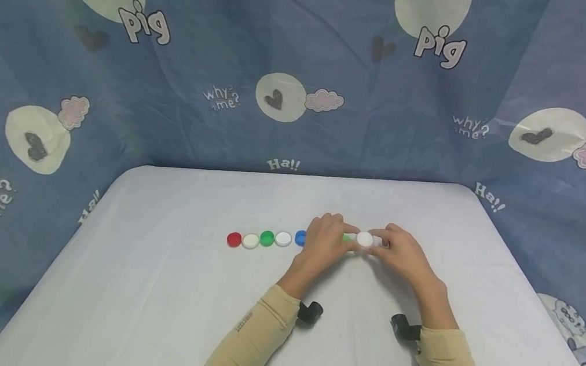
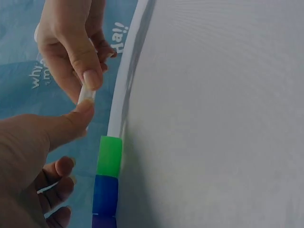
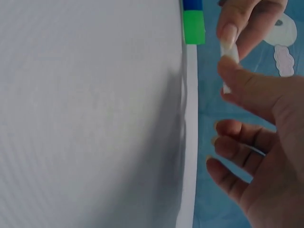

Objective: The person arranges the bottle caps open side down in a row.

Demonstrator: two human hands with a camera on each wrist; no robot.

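Observation:
Both hands pinch one white bottle cap [image 1: 365, 239] from opposite sides, held above the table. My left hand [image 1: 326, 238] grips its left edge with thumb and finger, the right hand [image 1: 403, 252] its right edge. From the left wrist view the white cap [image 2: 85, 94] appears edge-on between the two thumbs. A light green cap [image 1: 346, 237] shows just beside the left fingers, at the right end of a row of caps. In the left wrist view, blue [image 2: 105, 194] and purple caps [image 2: 104, 221] adjoin the green one [image 2: 109, 156]. My left hand hides part of the row from the head view.
Leftward the row continues with a blue cap [image 1: 300, 238], a white cap [image 1: 283, 239], a green cap [image 1: 266, 238], a cream cap [image 1: 250, 241] and a red cap [image 1: 234, 239]. A white cloth covers the table [image 1: 158, 287]. Behind hangs a blue printed curtain [image 1: 188, 121].

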